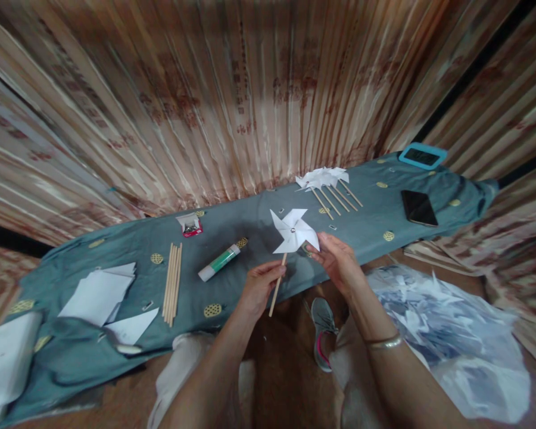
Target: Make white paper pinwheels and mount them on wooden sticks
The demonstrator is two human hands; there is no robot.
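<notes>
A white paper pinwheel (289, 231) with a silver pin at its centre is held up over the front edge of the table. My left hand (262, 286) is closed around its wooden stick, pinching it just below the paper blades. At the right side, my right hand (337, 257) has thumb and fingers on the tip of one blade, which partly hides behind them. To the left of the pinwheel, a green and white glue stick (220, 263) lies on the cloth. Behind it, several pinwheels (324, 179) lie in an overlapping row, sticks pointing forward.
A green cloth (250, 217) covers the long table. On the left are wooden sticks (173, 283), a small red box of pins (190, 225) and white paper sheets (99, 292). A phone (418, 207) and blue-framed clock (423, 156) lie right. A plastic bag of paper scraps (446, 333) stands below.
</notes>
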